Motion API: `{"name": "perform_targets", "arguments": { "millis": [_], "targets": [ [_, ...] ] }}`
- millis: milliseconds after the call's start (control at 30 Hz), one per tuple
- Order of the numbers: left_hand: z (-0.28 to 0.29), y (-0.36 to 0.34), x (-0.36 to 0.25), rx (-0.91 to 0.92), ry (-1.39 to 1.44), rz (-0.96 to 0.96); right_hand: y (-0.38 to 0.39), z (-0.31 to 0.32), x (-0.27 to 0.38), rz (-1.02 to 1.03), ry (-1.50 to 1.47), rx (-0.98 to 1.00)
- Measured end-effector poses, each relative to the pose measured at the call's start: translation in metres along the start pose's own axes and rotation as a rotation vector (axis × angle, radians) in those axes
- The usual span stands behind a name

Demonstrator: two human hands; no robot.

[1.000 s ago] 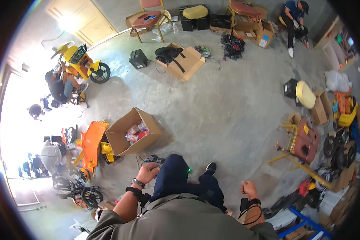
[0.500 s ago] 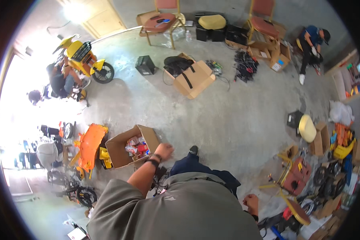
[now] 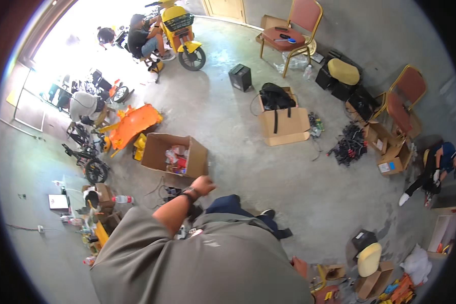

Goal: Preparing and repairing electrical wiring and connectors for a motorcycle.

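Note:
My left hand (image 3: 203,185) is held out just below the open cardboard box (image 3: 197,156) in the picture, apparently not touching it. Its fingers are loosely curled and hold nothing that I can see. Small red and clear packages (image 3: 176,159) lie inside that box. An orange plastic panel (image 3: 131,126) and yellow parts (image 3: 139,147) are beside it, and dark items with cables (image 3: 172,192) lie on the floor near my legs. My right hand (image 3: 299,266) is low at the right, partly behind my shirt, its fingers unclear, near a gold-framed chair (image 3: 320,283).
People crouch or sit by a yellow scooter (image 3: 180,30), bike parts (image 3: 93,167) and the right wall (image 3: 446,157). Around the concrete floor (image 3: 248,177) are a black battery (image 3: 240,77), a flattened box with bag (image 3: 283,126), cable piles (image 3: 347,147), chairs (image 3: 283,38) and cluttered cartons (image 3: 392,157).
My view has turned left, so the surroundings swing clockwise in the picture. My left arm has swung forward, while my right hand has slipped mostly behind my body.

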State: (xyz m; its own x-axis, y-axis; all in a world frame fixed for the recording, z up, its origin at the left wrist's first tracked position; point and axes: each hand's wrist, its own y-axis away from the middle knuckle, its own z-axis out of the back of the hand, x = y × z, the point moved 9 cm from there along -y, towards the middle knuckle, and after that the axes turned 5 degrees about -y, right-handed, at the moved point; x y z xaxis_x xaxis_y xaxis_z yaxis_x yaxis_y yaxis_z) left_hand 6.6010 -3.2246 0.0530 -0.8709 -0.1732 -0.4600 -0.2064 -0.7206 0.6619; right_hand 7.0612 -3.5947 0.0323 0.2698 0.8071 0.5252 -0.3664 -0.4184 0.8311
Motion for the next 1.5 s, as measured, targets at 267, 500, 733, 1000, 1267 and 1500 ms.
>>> {"name": "perform_targets", "arguments": {
  "millis": [267, 500, 733, 1000, 1267, 1500],
  "targets": [
    [-0.038, 0.128, 0.078, -0.245, 0.506, 0.463, -0.159, 0.071, 0.155, 0.108, 0.133, 0.044],
    [-0.055, 0.146, 0.092, -0.337, 0.755, 0.469, -0.166, -0.074, 0.27, 0.215, 0.377, 0.21],
    [-0.063, 0.143, 0.202, -0.359, 1.067, 0.668, -0.122, -0.222, 0.282, 0.157, 0.604, 0.284],
    [0.017, 0.158, 0.32, -0.627, 1.236, 0.628, -0.085, -0.368, 0.312, 0.183, 0.836, 0.357],
    [-0.031, 0.219, 0.355, -0.834, 1.441, 0.801, -0.075, -0.533, 0.378, 0.279, 1.047, 0.51],
    [-0.132, 0.248, 0.303, -0.83, 1.702, 1.055, -0.054, -0.651, 0.404, 0.389, 1.163, 0.698]
  ]
}}
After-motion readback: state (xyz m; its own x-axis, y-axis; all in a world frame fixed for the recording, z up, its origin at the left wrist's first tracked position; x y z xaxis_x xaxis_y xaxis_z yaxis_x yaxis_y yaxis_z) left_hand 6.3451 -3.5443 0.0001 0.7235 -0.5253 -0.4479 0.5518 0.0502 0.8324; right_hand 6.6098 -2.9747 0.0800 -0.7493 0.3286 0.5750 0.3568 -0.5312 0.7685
